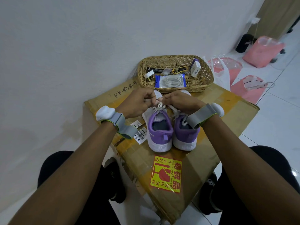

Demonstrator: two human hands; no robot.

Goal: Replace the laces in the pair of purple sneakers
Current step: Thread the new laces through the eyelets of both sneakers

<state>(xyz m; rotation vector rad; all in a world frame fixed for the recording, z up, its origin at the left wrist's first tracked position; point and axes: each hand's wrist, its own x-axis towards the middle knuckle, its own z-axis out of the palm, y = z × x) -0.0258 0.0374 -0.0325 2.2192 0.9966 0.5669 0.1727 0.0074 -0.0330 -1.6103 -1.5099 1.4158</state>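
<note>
Two purple sneakers with white soles stand side by side on a cardboard box (211,127), heels toward me. The left sneaker (159,132) has a white lace (159,105) knotted above its tongue. My left hand (138,101) and my right hand (180,101) meet over that shoe, each pinching a strand of this lace with curled fingers. The right sneaker (186,135) shows loose white lace over its tongue, partly hidden by my right wrist. A blue packet with coiled white laces (170,81) lies in the wicker basket (206,80).
The basket sits at the box's far edge and holds small boxes, keys and a plug. A white wall runs along the left. Pink bags (263,51) lie on the tiled floor at the right. My knees flank the box. A yellow fragile sticker (167,174) faces me.
</note>
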